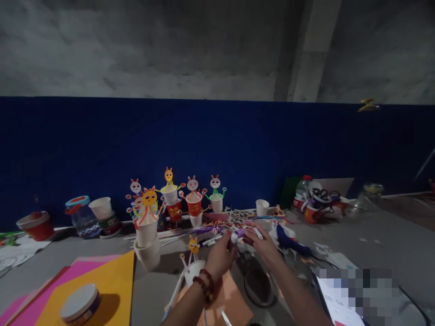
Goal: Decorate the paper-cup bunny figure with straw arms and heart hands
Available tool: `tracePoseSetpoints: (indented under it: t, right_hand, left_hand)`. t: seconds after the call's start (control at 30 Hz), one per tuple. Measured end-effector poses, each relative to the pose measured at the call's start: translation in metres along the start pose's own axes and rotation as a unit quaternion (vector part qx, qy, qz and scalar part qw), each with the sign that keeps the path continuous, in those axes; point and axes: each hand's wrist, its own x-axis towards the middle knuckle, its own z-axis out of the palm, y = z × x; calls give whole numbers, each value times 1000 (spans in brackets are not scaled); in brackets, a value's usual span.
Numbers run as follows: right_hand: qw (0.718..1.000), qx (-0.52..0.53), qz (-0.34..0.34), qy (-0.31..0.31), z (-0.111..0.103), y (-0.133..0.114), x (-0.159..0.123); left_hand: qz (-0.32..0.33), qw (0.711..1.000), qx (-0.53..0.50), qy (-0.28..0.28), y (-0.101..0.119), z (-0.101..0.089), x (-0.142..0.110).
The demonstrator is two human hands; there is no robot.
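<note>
My left hand (220,256), with a beaded bracelet at the wrist, is closed round a short purple-and-white tube (240,233), perhaps a glue stick. At the tube's purple end, the bent fingers of my right hand (263,244) pinch it. A white pen-like stick (258,233) shows by those right fingers; whether it is held I cannot tell. Just left of my left hand, a white paper cup (194,271) holds a small orange animal-faced figure (193,245). Orange paper (228,294) lies beneath my left forearm. Several markers (211,241) lie behind the left hand.
Paper-cup figures (146,231) stand at the back left. A blue glue gun (292,242) with its cable lies right of my hands, near a round dark dish (258,287). Yellow paper (112,271) bears a round-lidded jar (80,303). A phone (335,299) lies front right.
</note>
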Motion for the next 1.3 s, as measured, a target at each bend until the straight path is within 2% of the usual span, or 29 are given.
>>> tracePoseSetpoints:
  t: [0.27, 0.57, 0.9, 1.3]
  right_hand:
    - [998, 55, 3, -22, 11, -33, -28]
    - [999, 17, -43, -24, 11, -47, -35]
    - [996, -29, -55, -59, 20, -62, -50]
    - [984, -131, -116, -30, 28, -85, -73]
  left_hand:
    - [59, 998, -29, 2, 19, -29, -35]
    - [88, 995, -34, -17, 31, -52, -49]
    - [100, 994, 0, -43, 35, -62, -53]
    - [100, 993, 40, -39, 45, -70, -63]
